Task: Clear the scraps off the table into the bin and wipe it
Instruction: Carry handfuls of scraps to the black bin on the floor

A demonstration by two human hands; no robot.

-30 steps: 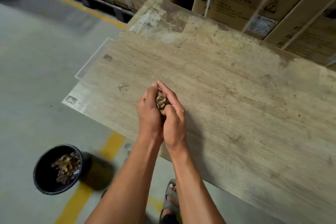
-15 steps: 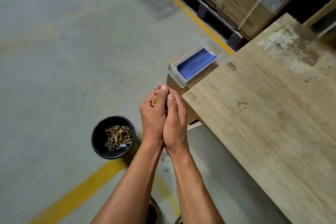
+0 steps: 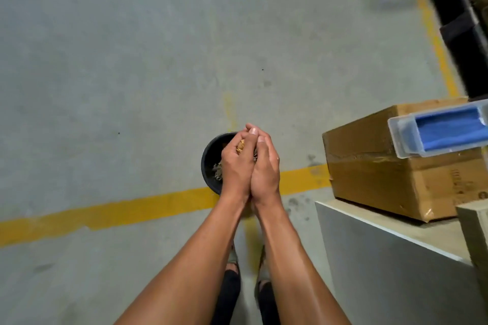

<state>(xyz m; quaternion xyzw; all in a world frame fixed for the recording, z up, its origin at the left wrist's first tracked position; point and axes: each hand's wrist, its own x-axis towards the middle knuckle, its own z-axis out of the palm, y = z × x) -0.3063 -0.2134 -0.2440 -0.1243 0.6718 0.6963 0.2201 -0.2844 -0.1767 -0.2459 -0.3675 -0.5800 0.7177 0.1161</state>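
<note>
Mid-dump on the clearing step, by the look of it. Left hand (image 3: 235, 166) and right hand (image 3: 264, 166) pressed together edge to edge, fingers curled into one cup around a small heap of brownish scraps (image 3: 241, 145), only a bit of it peeking out between the thumbs. Cupped hands held right above the black bin (image 3: 210, 166) on the concrete floor (image 3: 132, 74), covering most of its right half; more scraps already lying inside at the left.

Next move, best guess: part the palms from the bottom so the load drops straight down, staying centred over the rim so nothing scatters. Then probably back for the wipe, with the blue cloth (image 3: 449, 129) sitting in a clear tray (image 3: 396, 137) on top of the cardboard box (image 3: 375, 166) off to the right.

Direction-wise: fingertips pointing away from the body, long axis of the joined hands running along the forearms. Bin round, mouth facing up, so no real long axis. Scraps just a loose clump, no telling any direction.
</note>
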